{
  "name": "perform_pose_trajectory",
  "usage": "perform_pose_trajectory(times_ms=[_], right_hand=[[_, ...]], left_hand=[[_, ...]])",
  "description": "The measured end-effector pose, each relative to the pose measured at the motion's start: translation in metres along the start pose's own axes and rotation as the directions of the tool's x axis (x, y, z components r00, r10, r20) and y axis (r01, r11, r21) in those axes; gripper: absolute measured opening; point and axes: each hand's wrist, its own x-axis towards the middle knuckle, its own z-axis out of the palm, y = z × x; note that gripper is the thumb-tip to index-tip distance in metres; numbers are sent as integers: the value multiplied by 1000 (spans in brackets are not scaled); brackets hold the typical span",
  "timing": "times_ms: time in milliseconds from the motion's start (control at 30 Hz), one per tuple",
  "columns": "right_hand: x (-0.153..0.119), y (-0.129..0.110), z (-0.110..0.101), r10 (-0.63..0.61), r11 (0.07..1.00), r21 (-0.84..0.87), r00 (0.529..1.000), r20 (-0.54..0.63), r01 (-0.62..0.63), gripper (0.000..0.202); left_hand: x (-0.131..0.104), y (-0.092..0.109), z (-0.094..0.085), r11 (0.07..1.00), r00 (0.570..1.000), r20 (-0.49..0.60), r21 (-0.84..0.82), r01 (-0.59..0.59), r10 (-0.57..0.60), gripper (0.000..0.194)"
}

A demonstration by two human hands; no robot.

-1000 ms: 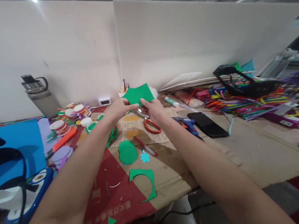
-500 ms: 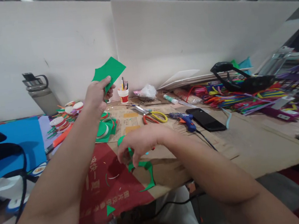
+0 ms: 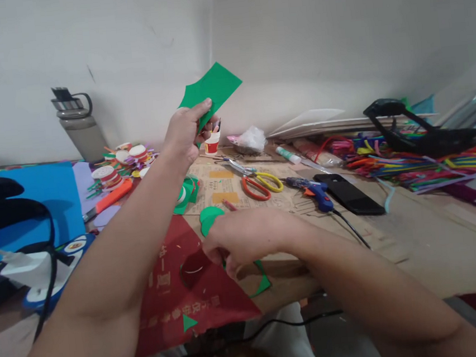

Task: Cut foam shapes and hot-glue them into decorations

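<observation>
My left hand (image 3: 193, 129) is raised above the back of the table. Its thumb and fingers pinch a green sheet of paper (image 3: 215, 88) with a curved cut along one edge. Low over the front of the cardboard, my right hand (image 3: 243, 237) has its fingers curled downward; what lies between the fingertips is hidden. A green cut-out scrap (image 3: 265, 282) shows partly from under that hand, and round green pieces (image 3: 211, 217) lie just behind it. Orange-and-yellow-handled scissors (image 3: 259, 185) rest farther back. A small green triangle (image 3: 188, 322) lies on the red printed area.
To the right are a blue glue gun (image 3: 319, 196), a black phone (image 3: 349, 193) and a heap of coloured pipe cleaners (image 3: 400, 165). At left stand a water bottle (image 3: 84, 129), small decorated cups (image 3: 107, 178), an orange cutter (image 3: 113, 196) and a power strip (image 3: 72, 256).
The view has swung left, so things appear farther right. My right hand has lowered onto the green scrap with its fingers closing. My left hand still holds the green paper.
</observation>
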Motion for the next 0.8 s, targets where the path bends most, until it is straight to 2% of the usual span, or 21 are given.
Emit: perform_pose_trajectory(times_ms=[133, 233, 267, 333, 400, 433, 500, 567, 733, 800], right_hand=[[-5, 1, -4, 64, 998, 10, 998, -9, -64, 15], [-6, -7, -7, 78, 997, -28, 997, 26, -77, 11], [-7, -9, -9, 33, 999, 17, 997, 70, -34, 9], [-10, -11, -13, -130, 969, 231, 973, 189, 85, 7], [-13, -8, -17, -214, 913, 389, 955, 204, 121, 9], [-14, -4, -18, -178, 917, 387, 970, 168, 102, 10], [-15, 5, -18, -2, 967, 254, 999, 40, -8, 11], [-15, 10, -16, 133, 984, 122, 990, -42, -127, 13], [-14, 2, -14, 124, 992, -26, 991, 55, -123, 25], [-14, -2, -14, 129, 990, -66, 990, 52, -126, 26]], left_hand=[[-1, 0, 2, 1000, 999, 35, -1, -8, 8, 25], [-2, 1, 4, 999, 993, 113, -27, -36, 38, 24], [-3, 1, 4, 998, 989, 140, -39, -51, 56, 24], [-4, 2, 4, 996, 982, 175, -53, -69, 77, 26], [-4, 3, 3, 996, 979, 189, -56, -66, 76, 25], [-4, 4, 3, 996, 979, 192, -57, -62, 72, 24], [-4, 6, 3, 997, 978, 200, -52, -55, 64, 22], [-4, 7, 3, 998, 980, 190, -33, -56, 62, 23], [-6, 7, 5, 997, 978, 191, -12, -79, 80, 23], [-7, 8, 6, 996, 976, 197, -24, -86, 89, 23]])
